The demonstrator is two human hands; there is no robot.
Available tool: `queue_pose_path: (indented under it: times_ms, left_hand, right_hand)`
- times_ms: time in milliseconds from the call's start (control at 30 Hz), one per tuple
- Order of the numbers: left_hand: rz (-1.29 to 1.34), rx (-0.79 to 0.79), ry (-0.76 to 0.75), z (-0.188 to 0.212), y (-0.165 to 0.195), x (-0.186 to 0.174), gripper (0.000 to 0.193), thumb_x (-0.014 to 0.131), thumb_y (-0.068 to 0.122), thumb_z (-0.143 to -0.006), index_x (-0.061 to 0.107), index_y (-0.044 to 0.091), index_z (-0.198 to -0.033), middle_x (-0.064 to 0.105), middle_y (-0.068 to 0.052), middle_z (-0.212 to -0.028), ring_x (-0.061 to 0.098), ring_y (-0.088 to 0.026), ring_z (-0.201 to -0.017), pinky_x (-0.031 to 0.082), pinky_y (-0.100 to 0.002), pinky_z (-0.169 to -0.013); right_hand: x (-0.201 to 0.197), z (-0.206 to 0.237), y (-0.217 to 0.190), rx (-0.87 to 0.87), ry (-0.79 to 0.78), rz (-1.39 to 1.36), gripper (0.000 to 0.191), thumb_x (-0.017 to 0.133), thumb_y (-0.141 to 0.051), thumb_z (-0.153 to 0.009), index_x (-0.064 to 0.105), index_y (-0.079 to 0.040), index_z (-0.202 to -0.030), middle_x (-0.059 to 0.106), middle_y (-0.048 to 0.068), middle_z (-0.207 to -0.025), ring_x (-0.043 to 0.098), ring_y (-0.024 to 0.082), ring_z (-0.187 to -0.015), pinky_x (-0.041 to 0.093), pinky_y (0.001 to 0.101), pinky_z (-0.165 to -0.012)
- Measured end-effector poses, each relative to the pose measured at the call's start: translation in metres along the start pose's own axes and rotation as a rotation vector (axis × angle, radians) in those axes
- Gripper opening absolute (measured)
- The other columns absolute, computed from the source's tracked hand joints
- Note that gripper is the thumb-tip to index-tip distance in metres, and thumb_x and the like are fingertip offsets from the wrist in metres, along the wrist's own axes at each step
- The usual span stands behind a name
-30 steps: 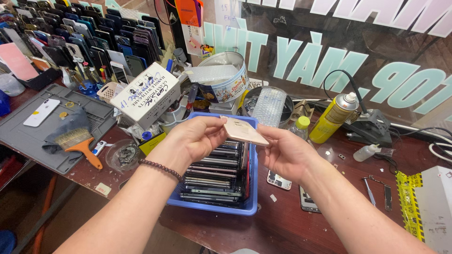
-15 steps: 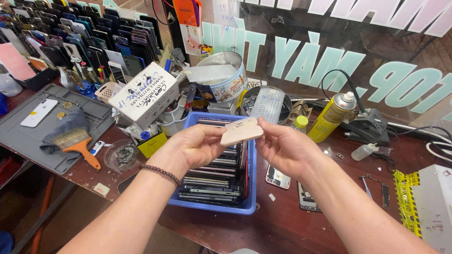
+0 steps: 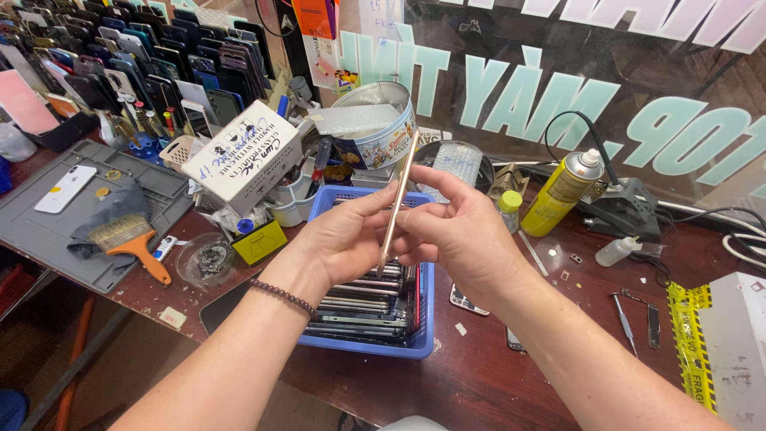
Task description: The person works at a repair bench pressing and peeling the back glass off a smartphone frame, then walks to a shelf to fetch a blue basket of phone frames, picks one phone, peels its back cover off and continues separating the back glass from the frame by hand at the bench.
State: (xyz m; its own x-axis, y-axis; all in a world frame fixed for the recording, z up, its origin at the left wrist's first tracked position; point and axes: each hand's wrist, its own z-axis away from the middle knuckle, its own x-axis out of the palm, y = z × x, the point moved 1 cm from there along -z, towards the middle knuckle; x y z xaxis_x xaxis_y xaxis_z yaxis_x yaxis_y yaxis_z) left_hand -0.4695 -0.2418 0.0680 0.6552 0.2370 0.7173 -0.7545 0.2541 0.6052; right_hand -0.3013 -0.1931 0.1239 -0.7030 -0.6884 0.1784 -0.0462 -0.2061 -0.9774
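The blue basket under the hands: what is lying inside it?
The blue basket holds a stack of flat phone panels lying on edge in rows. The left hand and right hand, holding a thin gold phone, cover its rear part.

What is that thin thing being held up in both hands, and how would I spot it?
Start at the blue plastic basket of stacked phones in the middle of the dark red workbench. Just above it, the left hand and right hand pinch a slim phone between them. Unlike the flat-lying phones below, it is turned edge-on, showing only a thin rose-gold line.
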Motion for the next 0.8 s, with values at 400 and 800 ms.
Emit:
queue_pose_path:
  times_ms: [400,800]
  left_hand:
    - [-0.04,0.05,-0.006,0.0012,-0.0006,0.0031,0.034,0.074,0.03,-0.089,0.069,0.013,-0.118,0.069,-0.01,-0.111,0.066,-0.018,-0.095,0.056,-0.034,-0.076]
    - [0.011,0.071,-0.19,-0.0007,-0.0038,-0.0006,0.035,0.072,0.04,-0.095,0.066,0.01,-0.111,0.069,-0.011,-0.098,0.069,-0.022,-0.086,0.06,-0.038,-0.071]
  right_hand:
    - [0.0088,0.0079,-0.0036,-0.068,0.041,0.123,0.064,0.069,-0.009,-0.085,0.049,-0.005,-0.146,0.074,0.006,-0.083,0.07,0.012,-0.068,0.06,0.0298,-0.057]
    - [0.0064,0.005,0.0043,-0.082,0.04,0.227,0.065,0.069,-0.008,-0.085,0.051,-0.008,-0.147,0.072,0.005,-0.082,0.069,0.011,-0.067,0.06,0.0282,-0.057]
